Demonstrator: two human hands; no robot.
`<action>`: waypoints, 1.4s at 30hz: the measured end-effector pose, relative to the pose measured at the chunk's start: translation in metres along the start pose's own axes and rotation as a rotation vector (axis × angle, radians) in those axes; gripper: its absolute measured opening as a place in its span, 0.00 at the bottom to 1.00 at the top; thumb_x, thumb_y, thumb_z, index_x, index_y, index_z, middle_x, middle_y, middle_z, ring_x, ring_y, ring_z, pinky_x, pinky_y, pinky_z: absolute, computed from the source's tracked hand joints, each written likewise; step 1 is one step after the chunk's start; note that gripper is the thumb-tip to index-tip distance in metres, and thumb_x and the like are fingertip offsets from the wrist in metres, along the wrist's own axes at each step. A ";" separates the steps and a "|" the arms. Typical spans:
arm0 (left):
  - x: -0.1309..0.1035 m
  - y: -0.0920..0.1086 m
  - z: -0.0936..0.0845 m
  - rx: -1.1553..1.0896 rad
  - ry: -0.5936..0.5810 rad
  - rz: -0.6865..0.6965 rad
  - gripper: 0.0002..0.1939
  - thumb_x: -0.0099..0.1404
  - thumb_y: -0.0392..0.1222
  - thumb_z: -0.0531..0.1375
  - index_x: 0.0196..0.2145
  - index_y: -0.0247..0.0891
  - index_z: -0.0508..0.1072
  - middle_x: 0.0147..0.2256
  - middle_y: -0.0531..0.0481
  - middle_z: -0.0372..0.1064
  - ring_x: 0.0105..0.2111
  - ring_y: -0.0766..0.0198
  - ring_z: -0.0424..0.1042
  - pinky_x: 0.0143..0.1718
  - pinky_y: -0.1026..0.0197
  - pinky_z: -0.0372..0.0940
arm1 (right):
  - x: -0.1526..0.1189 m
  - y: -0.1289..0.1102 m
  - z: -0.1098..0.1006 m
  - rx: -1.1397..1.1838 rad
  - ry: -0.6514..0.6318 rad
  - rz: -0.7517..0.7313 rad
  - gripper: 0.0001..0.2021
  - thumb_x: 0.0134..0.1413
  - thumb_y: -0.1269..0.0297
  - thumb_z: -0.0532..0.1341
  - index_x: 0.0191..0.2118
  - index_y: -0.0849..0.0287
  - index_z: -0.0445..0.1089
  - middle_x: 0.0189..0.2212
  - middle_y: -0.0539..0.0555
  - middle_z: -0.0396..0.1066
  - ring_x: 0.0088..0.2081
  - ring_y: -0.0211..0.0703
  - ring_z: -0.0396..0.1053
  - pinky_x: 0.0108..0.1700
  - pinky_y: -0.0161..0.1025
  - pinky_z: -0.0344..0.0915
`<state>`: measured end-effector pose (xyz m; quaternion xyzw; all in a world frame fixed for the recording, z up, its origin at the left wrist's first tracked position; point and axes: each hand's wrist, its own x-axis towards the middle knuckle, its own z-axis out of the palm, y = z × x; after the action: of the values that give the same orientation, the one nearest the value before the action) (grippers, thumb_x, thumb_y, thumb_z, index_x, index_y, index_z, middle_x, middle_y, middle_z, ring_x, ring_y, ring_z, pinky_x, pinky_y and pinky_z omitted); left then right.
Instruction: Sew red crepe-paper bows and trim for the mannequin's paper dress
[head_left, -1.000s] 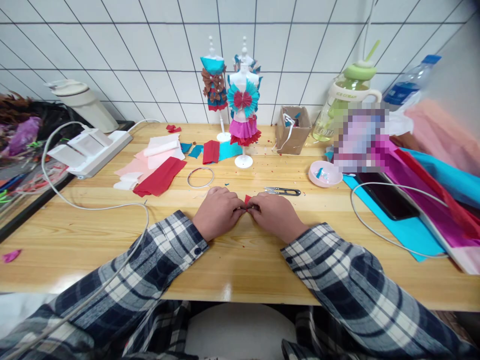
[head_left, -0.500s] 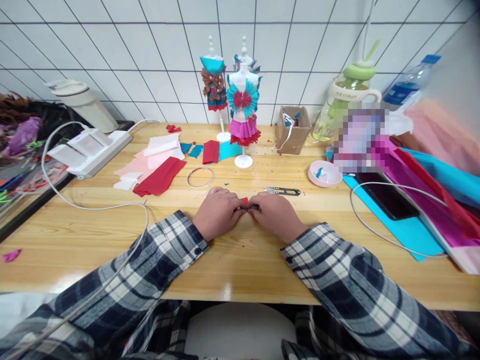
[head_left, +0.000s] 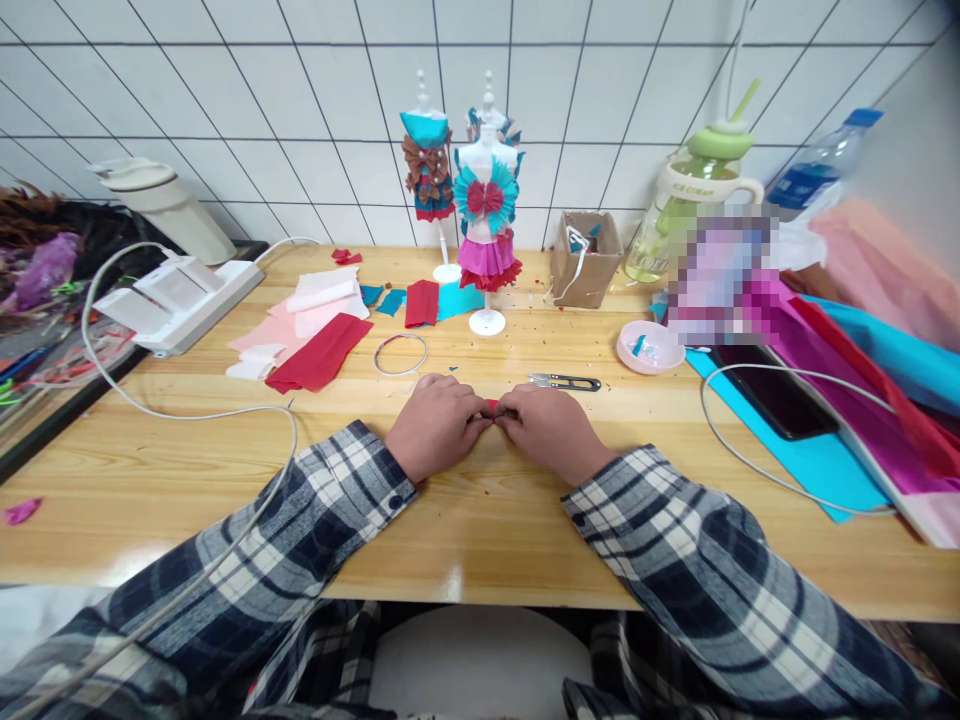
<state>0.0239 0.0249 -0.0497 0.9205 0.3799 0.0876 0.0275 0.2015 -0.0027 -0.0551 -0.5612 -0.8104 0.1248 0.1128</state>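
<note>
My left hand (head_left: 433,424) and my right hand (head_left: 552,430) rest on the wooden table (head_left: 465,520), fingertips meeting. Between them they pinch a small red piece of crepe paper (head_left: 490,407), mostly hidden by the fingers. Small thread snips (head_left: 564,381) lie just beyond my right hand. A thin wire ring (head_left: 401,354) lies beyond my left hand. Two mini mannequins stand further back: one (head_left: 487,215) with a teal, red and magenta paper dress, another (head_left: 427,170) behind it in teal and brown.
Red, pink and white paper pieces (head_left: 307,330) lie at the left, near a white device (head_left: 178,300) with a cable (head_left: 187,412). A pink dish (head_left: 649,346), cardboard box (head_left: 586,258), bottle (head_left: 694,205), phone (head_left: 772,395) and coloured paper sheets (head_left: 847,420) fill the right.
The red paper between my fingertips shows less than a second ago: it has sunk lower between the fingers. Both hands stay in the same place.
</note>
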 end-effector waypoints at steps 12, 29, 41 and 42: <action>0.001 0.001 0.000 -0.015 0.013 -0.010 0.11 0.64 0.45 0.55 0.34 0.40 0.76 0.31 0.47 0.73 0.35 0.57 0.69 0.40 0.53 0.57 | 0.000 0.000 0.001 -0.013 0.008 0.006 0.10 0.59 0.65 0.54 0.37 0.56 0.74 0.35 0.52 0.73 0.38 0.41 0.68 0.36 0.37 0.56; 0.000 -0.001 0.001 -0.036 0.012 -0.010 0.10 0.64 0.45 0.56 0.34 0.40 0.76 0.31 0.46 0.73 0.36 0.57 0.69 0.41 0.53 0.58 | 0.000 0.001 0.001 0.018 -0.011 0.007 0.11 0.58 0.67 0.54 0.38 0.54 0.74 0.37 0.51 0.74 0.40 0.41 0.68 0.38 0.36 0.57; 0.001 -0.001 0.001 -0.030 0.002 -0.003 0.11 0.64 0.45 0.56 0.33 0.40 0.77 0.30 0.46 0.73 0.35 0.57 0.69 0.40 0.53 0.57 | 0.000 0.000 0.001 0.020 0.002 0.018 0.11 0.59 0.66 0.54 0.38 0.54 0.74 0.37 0.51 0.74 0.41 0.41 0.68 0.38 0.36 0.57; 0.001 -0.001 0.001 -0.029 0.004 -0.006 0.11 0.64 0.45 0.56 0.33 0.40 0.77 0.30 0.46 0.73 0.35 0.57 0.69 0.40 0.53 0.58 | 0.000 0.000 0.000 0.021 -0.001 0.020 0.11 0.59 0.66 0.54 0.38 0.54 0.74 0.36 0.51 0.74 0.40 0.41 0.68 0.38 0.36 0.57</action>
<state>0.0239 0.0265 -0.0510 0.9186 0.3815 0.0949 0.0403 0.2011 -0.0027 -0.0555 -0.5679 -0.8036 0.1347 0.1168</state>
